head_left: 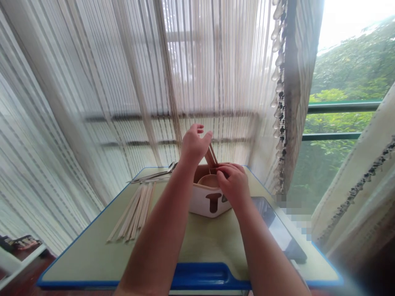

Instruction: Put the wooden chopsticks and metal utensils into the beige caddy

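Note:
A white and brown box (199, 199) with a cut-out in its front wall stands near the far edge of the table. A round wooden bowl-like piece (210, 181) sits inside it. Several brown chopsticks (211, 159) rise at a slant from the box. My left hand (196, 144) is at their upper ends, fingers curled around them and thumb apart. My right hand (234, 181) grips the right side of the box, fingertips by the foot of the chopsticks. Its fingers partly hide the inside of the box.
Left on the table (83, 250) lie a fanned bundle of pale wooden chopsticks (135, 213) and metal cutlery (157, 174). A dark flat tablet (274, 226) lies to the right. A blue tray edge (200, 275) lines the front; curtains (132, 74) hang behind.

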`<state>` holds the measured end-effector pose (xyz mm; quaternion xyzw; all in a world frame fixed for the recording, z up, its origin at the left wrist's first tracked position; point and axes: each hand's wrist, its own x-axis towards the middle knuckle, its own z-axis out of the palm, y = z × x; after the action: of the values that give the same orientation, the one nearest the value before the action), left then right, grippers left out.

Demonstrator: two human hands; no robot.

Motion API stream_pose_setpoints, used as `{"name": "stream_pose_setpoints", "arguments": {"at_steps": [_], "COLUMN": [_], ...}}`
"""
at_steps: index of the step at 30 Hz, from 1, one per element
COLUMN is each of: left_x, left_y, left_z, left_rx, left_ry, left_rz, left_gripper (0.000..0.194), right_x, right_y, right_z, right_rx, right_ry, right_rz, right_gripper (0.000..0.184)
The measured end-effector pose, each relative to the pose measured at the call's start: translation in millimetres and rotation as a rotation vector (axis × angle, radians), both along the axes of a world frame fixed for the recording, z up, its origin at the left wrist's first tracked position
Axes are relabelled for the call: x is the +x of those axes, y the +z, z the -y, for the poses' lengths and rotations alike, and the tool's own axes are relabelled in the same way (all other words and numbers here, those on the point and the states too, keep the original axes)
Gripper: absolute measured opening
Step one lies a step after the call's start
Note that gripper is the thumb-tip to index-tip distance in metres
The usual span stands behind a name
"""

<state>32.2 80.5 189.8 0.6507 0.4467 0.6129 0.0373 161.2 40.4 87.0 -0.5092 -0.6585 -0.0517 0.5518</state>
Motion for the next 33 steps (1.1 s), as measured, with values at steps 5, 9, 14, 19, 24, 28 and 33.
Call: {"name": "stream_pose_setpoints", "arguments": {"at_steps": [5,9,14,19,24,28,33], "left_x": [4,-24,-93,-139,-138,-130,-129], "left_y": [11.6,-9.9,-93.2,-157.0,-169.7,-170.5,-170.8], "left_z": [38,64,93,138,153,148,149], "left_rx": [0.342,0.382,0.204,-0.161,-0.442,-0.569,-0.705], "left_ry": [0.163,0.321,0.481,0.788,0.853,0.822,0.817], "left_rz": [0.06,0.096,-0.211,-0.288,-0.448,-0.53,-0.547], "left_gripper": [0.025,0.022,0.016,0.026,0.031,0.035,0.033], "right_x": [-3,-8,-38,-97,-120,-117,-117], "right_y": [5.5,14.5,2.3,-50.1,-81.2,-79.8,-79.3], "right_z": [9,31,64,72,53,56,63], "right_rx": [0.153,0.399,0.52,0.073,-0.257,-0.23,-0.282], "right_ry": [-0.018,0.077,0.303,0.505,0.605,0.592,0.559], "right_rz": [0.017,-0.014,0.069,0.401,0.664,0.771,0.719], "right_gripper": [0.018,0.02,0.026,0.028,0.032,0.031,0.031]}}
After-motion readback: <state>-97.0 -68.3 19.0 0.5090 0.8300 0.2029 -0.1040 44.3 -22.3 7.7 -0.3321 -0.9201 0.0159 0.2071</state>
